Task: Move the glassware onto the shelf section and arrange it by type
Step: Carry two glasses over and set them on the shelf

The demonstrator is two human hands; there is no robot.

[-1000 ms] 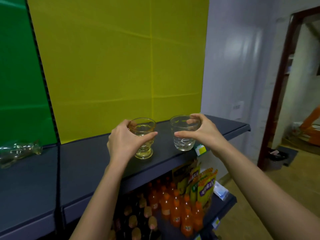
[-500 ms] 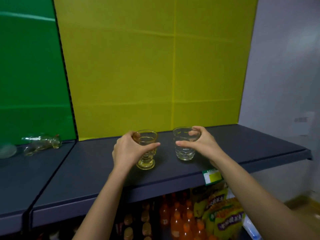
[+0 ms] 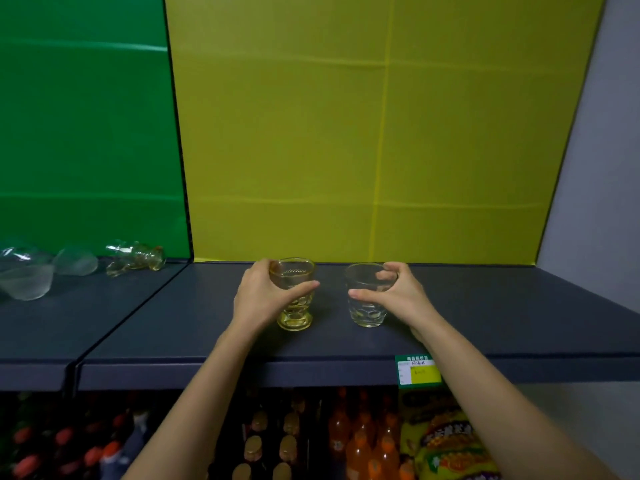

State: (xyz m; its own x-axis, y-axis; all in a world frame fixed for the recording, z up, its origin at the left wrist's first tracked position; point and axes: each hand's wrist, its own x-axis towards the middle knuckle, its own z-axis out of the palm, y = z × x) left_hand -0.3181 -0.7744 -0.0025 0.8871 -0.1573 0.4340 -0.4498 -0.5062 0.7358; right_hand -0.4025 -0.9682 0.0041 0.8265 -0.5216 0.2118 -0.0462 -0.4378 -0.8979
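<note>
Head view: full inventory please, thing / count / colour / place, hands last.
Footed glass: 1, amber, upright on the shelf section in front of the yellow panel, left of the tumbler.
Tumbler: 1, clear, upright on the same section, apart from the footed glass.
Shelf: 1, dark grey, two sections side by side.
Backing panels: 2, yellow and green.
Lying glassware: about 3 pieces, clear to amber-tinted, on the left section; types hard to tell.
Price tag: 1, green and yellow, shelf front edge.
Orange drink bottles: several, lower shelf.
Snack bags: several, yellow, lower right.
Left hand: on the footed glass.
Right hand: on the tumbler.
</note>
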